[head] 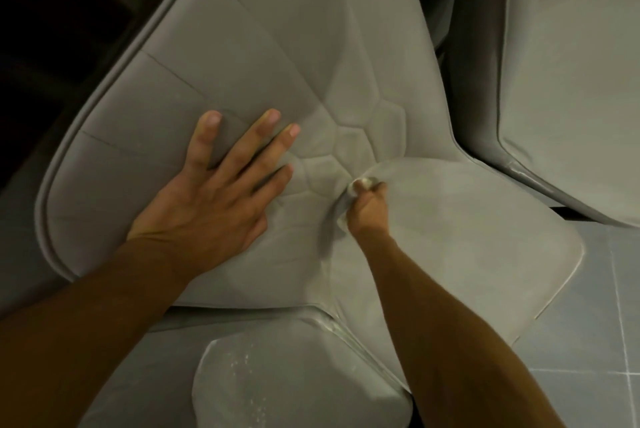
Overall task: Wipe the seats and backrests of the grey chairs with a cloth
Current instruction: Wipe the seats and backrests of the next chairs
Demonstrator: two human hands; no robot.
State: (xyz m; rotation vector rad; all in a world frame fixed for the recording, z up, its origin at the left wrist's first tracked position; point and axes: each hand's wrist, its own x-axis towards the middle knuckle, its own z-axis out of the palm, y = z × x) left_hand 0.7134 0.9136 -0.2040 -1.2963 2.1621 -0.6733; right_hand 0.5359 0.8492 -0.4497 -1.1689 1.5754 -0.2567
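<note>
A grey padded chair fills the view, its quilted backrest point(249, 57) with stitched hexagon panels on the left and its smooth seat point(467, 237) on the right. My left hand point(221, 192) lies flat on the backrest, fingers spread, holding nothing. My right hand point(369, 206) is closed around a small pale cloth point(343, 209), pressed into the crease where backrest and seat meet. Most of the cloth is hidden in my fist.
A second grey chair point(568, 81) stands close at the upper right. Another pale seat point(298, 382), speckled with white dust, sits at the bottom centre. Grey floor tiles point(595, 341) show at the lower right; the upper left is dark.
</note>
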